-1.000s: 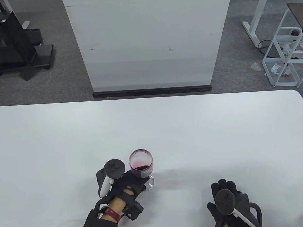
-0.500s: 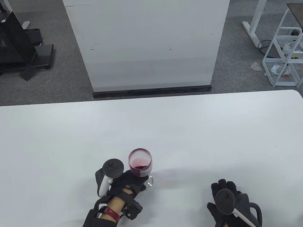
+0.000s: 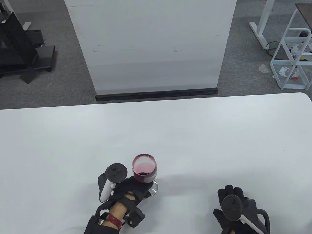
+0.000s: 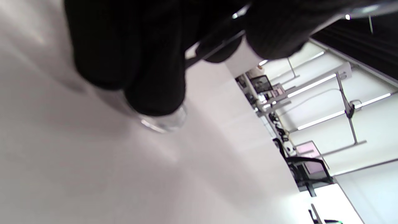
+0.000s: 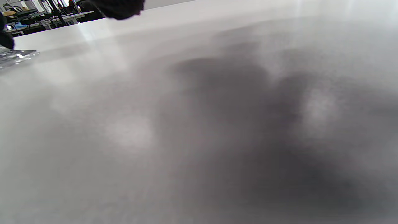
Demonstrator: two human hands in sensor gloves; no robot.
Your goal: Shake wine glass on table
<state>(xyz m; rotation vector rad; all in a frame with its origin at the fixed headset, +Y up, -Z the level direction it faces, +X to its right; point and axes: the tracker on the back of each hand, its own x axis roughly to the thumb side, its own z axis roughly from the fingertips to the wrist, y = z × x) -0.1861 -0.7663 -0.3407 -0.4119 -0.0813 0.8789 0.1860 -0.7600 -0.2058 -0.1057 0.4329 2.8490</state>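
Note:
A clear wine glass (image 3: 145,168) with a little red liquid in its bowl stands near the front of the white table (image 3: 172,131). My left hand (image 3: 135,187) grips it low down at the stem, just under the bowl; the glass foot (image 3: 154,188) shows beside my fingers. In the left wrist view my gloved fingers (image 4: 149,62) close around the stem, with the foot (image 4: 164,123) on the table below them. My right hand (image 3: 233,204) rests flat on the table to the right, fingers spread, holding nothing.
A white panel (image 3: 152,41) stands beyond the table's far edge. A white wire cart (image 3: 295,60) and a black stand (image 3: 14,48) are on the floor behind.
The red liquid has shifted around inside the bowl. My left hand and the glass have moved slightly to the left. My right hand has not moved.

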